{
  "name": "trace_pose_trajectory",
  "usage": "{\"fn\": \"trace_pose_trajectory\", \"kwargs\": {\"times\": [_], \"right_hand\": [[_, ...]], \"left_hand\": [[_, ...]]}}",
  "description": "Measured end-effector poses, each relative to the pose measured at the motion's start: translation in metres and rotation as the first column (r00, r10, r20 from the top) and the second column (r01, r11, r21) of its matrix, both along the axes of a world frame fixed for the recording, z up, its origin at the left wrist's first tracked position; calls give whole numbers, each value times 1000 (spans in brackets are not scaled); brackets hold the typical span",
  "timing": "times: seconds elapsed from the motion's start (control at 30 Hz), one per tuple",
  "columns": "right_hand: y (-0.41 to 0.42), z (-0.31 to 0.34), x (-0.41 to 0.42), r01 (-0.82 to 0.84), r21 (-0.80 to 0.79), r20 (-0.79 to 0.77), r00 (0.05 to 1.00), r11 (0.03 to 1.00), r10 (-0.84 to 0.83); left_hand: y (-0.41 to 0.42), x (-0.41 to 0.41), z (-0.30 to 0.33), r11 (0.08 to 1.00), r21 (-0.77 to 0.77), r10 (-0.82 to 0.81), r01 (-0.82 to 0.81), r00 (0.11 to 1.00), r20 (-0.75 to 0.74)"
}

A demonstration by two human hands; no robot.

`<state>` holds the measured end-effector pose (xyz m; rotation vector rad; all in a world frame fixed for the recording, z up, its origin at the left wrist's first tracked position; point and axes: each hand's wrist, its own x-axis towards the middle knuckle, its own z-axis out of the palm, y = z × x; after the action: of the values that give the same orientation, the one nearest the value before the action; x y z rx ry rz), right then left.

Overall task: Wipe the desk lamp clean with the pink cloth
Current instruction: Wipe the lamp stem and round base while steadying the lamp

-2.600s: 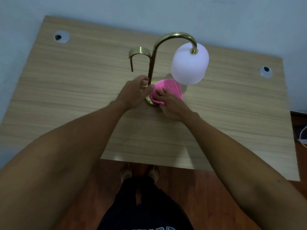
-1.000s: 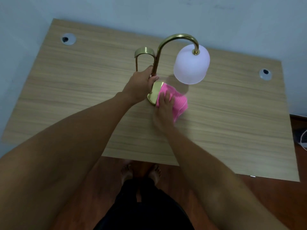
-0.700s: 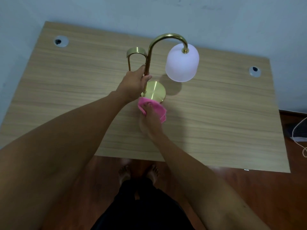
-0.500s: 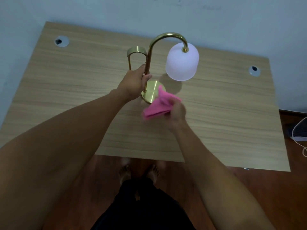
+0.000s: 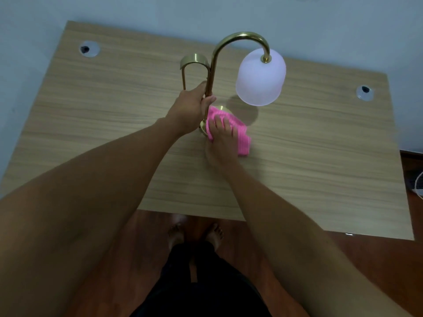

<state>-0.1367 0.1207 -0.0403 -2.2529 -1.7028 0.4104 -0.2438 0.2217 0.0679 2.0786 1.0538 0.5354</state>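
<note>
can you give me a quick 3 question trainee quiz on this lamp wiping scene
1. True or false: the left hand grips the curved brass lamp stem.
2. The right hand presses the ribbed pink cloth on: A) the frosted white glass shade B) the round brass base C) the bare wooden desk only
3. Fill in: the shade hangs ___ of the stem.

Key: 1 true; 2 B; 3 right

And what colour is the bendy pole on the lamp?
Shiny gold, like brass. The curved lamp stem shows it best in the head view.
</note>
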Motion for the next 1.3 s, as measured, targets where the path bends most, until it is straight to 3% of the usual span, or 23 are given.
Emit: {"fn": "trace_pose_trajectory", "kwargs": {"times": [0.1, 0.27, 0.47, 0.63, 0.73, 0.87, 0.97, 1.13, 1.23, 1.3], "right_hand": [[-19, 0, -28, -29, 43, 43, 999, 999, 27], [-18, 13, -21, -208, -95, 230, 947, 974, 225], [-27, 14, 27, -514, -109, 370, 773, 851, 515], [-47, 24, 64, -630, -110, 444, 661, 768, 605], [-47, 29, 85, -481, 49, 374, 821, 875, 430], [-9, 44, 96, -185, 233, 17, 982, 955, 186], [18, 68, 77, -39, 185, -288, 953, 982, 92], [20, 39, 50, -74, -16, -288, 955, 997, 66], [11, 18, 39, 154, 6, -288, 947, 988, -146], [2, 24, 5, 315, -65, -404, 859, 947, -314]], "left_hand": [[-2, 0, 4, 1000, -2, -1, 1, 1000, -6], [-3, 0, 5, 1000, -3, -13, 13, 1000, -24], [-2, 0, 9, 999, -44, -14, 12, 999, -34], [-3, -1, 12, 999, -38, -1, -1, 999, -53], [-4, -1, 13, 1000, -27, -2, 1, 999, -52], [-4, 0, 13, 999, -46, -5, 2, 998, -55], [-4, 1, 11, 999, -39, -3, 0, 998, -67], [-2, 3, 8, 1000, -11, 0, -1, 997, -72], [-3, 2, 7, 1000, -4, -2, 2, 999, -54], [-3, 3, 9, 1000, -11, 7, -8, 999, -49]]}}
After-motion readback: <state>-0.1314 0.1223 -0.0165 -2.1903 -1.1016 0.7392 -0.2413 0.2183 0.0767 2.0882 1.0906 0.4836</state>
